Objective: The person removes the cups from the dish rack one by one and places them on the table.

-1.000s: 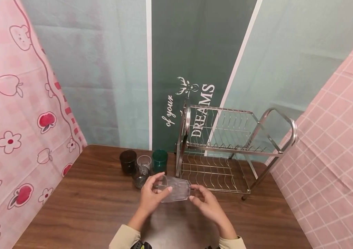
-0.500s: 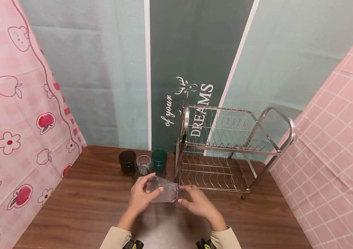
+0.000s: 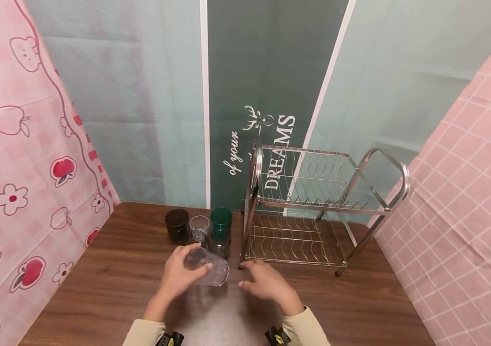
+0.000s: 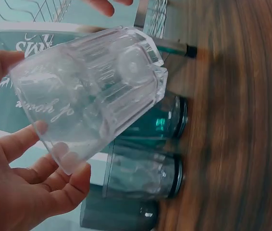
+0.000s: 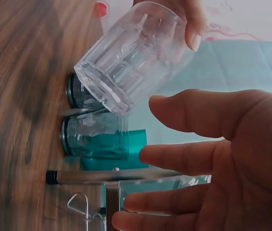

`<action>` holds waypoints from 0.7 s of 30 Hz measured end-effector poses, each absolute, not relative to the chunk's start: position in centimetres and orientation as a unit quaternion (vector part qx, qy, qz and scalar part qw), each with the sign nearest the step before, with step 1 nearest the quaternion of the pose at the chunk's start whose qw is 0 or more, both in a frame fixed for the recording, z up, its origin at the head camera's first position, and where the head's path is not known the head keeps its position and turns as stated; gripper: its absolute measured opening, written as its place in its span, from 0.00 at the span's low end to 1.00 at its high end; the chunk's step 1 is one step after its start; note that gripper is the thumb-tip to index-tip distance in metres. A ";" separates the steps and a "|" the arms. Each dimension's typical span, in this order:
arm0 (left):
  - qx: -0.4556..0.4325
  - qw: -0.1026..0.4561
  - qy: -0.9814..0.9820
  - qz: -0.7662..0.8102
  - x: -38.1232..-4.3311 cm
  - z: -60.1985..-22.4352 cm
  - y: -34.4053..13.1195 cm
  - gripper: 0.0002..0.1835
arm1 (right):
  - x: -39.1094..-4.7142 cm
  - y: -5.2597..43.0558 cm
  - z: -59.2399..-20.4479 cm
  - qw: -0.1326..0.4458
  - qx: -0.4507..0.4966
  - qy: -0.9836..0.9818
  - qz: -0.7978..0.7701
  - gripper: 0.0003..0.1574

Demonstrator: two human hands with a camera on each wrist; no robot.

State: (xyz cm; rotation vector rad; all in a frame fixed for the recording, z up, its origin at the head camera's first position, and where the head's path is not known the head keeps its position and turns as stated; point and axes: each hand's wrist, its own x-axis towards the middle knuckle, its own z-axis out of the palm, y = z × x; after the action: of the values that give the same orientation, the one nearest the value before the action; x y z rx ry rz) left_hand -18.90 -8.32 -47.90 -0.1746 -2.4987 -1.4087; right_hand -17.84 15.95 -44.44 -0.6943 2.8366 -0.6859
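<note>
My left hand (image 3: 179, 272) pinches a clear faceted glass (image 3: 211, 271) near its rim, thumb on one side and fingers on the other. The glass is tilted above the table, its thick base pointing right and slightly down; in the left wrist view the clear glass (image 4: 92, 96) shows fluted sides. My right hand (image 3: 267, 284) holds nothing, its thumb and fingers spread apart to the right of the base, by the rack's lower left corner. Behind the held glass stand a dark glass (image 3: 177, 226), a clear glass (image 3: 200, 225) and a teal glass (image 3: 221, 222). Another clear glass (image 5: 95, 137) overlaps the teal one.
A two-tier metal dish rack (image 3: 306, 206) stands at the back right of the wooden table (image 3: 111, 283). Printed cloth hangs behind it, and pink patterned curtains (image 3: 20, 192) border both sides.
My left hand has carried the clear glass left, and its base has tipped downward. The right hand's fingers, earlier at the base, are now apart from it and a little further left.
</note>
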 end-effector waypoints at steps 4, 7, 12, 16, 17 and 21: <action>-0.053 0.124 -0.875 -0.466 -18.8 -47.7 -9.2 0.33 | -18.0 15.3 -44.3 0.074 -0.241 0.945 -0.208 0.29; -0.044 0.115 -0.886 -0.447 -18.8 -47.6 -9.9 0.34 | -18.2 14.7 -44.2 0.076 -0.247 0.945 -0.201 0.29; -0.045 0.109 -0.900 -0.419 -18.9 -47.6 -11.2 0.35 | -18.5 13.8 -43.9 0.083 -0.253 0.945 -0.192 0.29; -0.049 0.104 -0.909 -0.400 -19.0 -47.5 -12.3 0.36 | -18.8 13.1 -43.8 0.082 -0.256 0.946 -0.180 0.29; -0.050 0.102 -0.911 -0.397 -19.0 -47.5 -12.5 0.36 | -18.9 12.9 -43.7 0.079 -0.256 0.947 -0.177 0.29; -0.055 0.102 -0.916 -0.385 -19.5 -47.1 -13.2 0.36 | -19.3 12.1 -43.6 0.068 -0.259 0.948 -0.172 0.28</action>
State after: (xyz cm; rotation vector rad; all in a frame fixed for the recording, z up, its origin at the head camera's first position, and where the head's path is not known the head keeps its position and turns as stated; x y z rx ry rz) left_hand -19.47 -13.20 -47.12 -0.1629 -2.7048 -1.1357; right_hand -19.29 12.09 -43.61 -0.7800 2.8553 -0.5185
